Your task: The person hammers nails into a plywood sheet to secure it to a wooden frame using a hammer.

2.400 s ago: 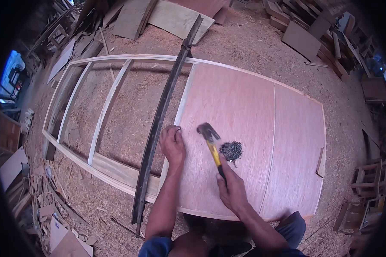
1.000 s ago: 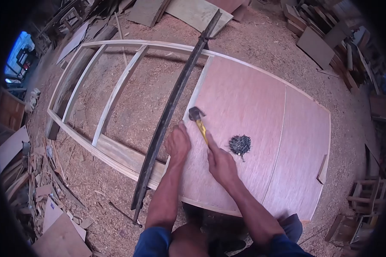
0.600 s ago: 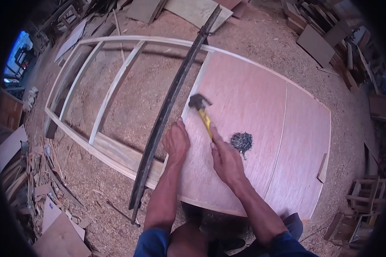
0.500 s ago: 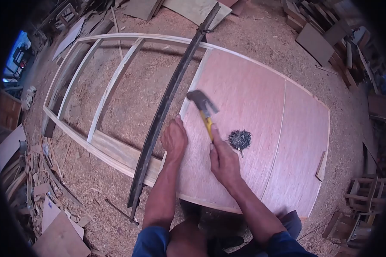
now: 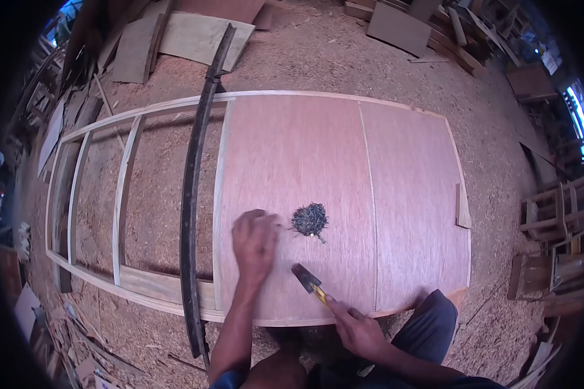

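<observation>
My right hand [image 5: 358, 330] is wrapped round the yellow handle of a claw hammer [image 5: 307, 279]. The hammer is low over the near part of the pinkish plywood panel [image 5: 292, 155], its dark head towards the far left. Just left of a small heap of dark nails [image 5: 310, 219], my left hand [image 5: 255, 243] is over the panel. Motion smears its fingers, so what they hold, if anything, does not show. The plywood covers the right part of a pale wooden frame [image 5: 128, 165], whose left part shows bare crosspieces.
A long dark metal bar [image 5: 194, 175] lies across the frame, sticking out past both long edges. A small wood block [image 5: 462, 206] sits at the panel's right edge. Sawdust covers the floor [image 5: 292, 58]; board offcuts [image 5: 201, 40] and wooden frames [image 5: 551, 207] lie around.
My left hand has left the panel's left edge and moved right towards the nails. The hammer has come down nearer to me. The view has shifted and turned.
</observation>
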